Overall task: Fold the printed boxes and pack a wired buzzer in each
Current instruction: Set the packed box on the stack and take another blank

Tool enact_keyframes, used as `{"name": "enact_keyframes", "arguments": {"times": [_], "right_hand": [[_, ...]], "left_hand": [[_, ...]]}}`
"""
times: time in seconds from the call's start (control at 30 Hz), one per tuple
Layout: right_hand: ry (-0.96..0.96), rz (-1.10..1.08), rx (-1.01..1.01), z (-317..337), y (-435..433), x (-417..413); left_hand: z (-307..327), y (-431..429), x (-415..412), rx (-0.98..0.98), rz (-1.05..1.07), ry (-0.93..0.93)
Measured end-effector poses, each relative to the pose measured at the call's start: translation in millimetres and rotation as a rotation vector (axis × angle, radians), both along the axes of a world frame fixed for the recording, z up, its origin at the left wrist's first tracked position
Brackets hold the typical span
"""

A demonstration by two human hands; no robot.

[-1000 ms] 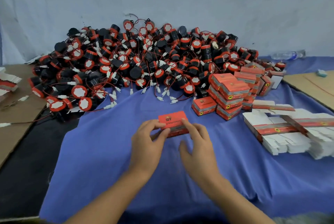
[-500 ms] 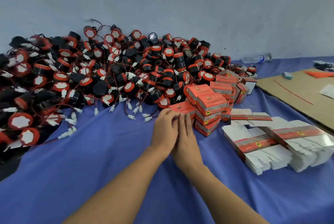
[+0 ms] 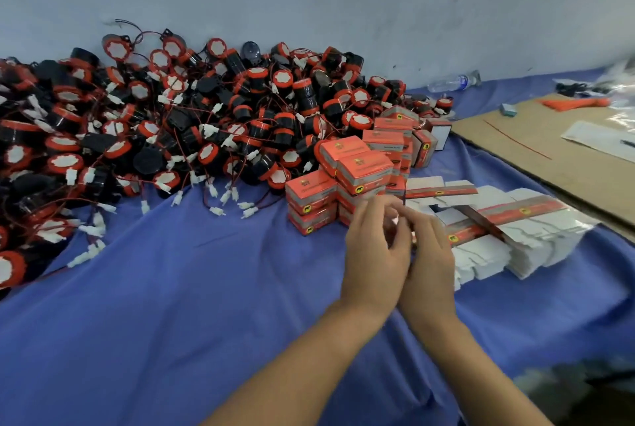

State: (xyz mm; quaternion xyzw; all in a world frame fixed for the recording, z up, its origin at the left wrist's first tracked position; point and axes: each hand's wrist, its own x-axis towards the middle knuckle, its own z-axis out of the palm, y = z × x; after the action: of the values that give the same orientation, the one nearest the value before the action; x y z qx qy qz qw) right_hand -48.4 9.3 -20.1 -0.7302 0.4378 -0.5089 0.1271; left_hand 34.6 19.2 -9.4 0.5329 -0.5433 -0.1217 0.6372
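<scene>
The left hand [image 3: 374,253] overlaps the right hand [image 3: 433,255]. Their fingers are blurred, and whatever is between them cannot be made out. The buzzer pile [image 3: 171,123] is cut off at the left, the cardboard [image 3: 549,164] at the right. The print on the boxes [image 3: 364,168] is too small to read.

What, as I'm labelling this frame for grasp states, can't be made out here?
Head view only:
- Whatever the left hand and right hand hold, if anything: hidden by their fingers and motion-blurred.
- Print on the folded boxes: too small to read.
- Buzzer pile: cut off by the left edge.
- Flat box stack: near end hidden behind the hands.
- Bottle label: too small.
</scene>
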Motion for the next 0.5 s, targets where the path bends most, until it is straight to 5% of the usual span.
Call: {"name": "enact_keyframes", "arguments": {"times": [0.1,0.2,0.5], "right_hand": [[0.435,-0.172,0.01,1,-34,-50],[0.751,-0.215,0.225,-18,-56,-79],[0.679,-0.218,0.361,-35,-64,-93]], "left_hand": [[-4,-25,-38,0.304,-0.07,-0.03],[-29,-41,-55,0.663,-0.041,0.087],[-51,-39,-56,0.667,0.026,0.517]]}}
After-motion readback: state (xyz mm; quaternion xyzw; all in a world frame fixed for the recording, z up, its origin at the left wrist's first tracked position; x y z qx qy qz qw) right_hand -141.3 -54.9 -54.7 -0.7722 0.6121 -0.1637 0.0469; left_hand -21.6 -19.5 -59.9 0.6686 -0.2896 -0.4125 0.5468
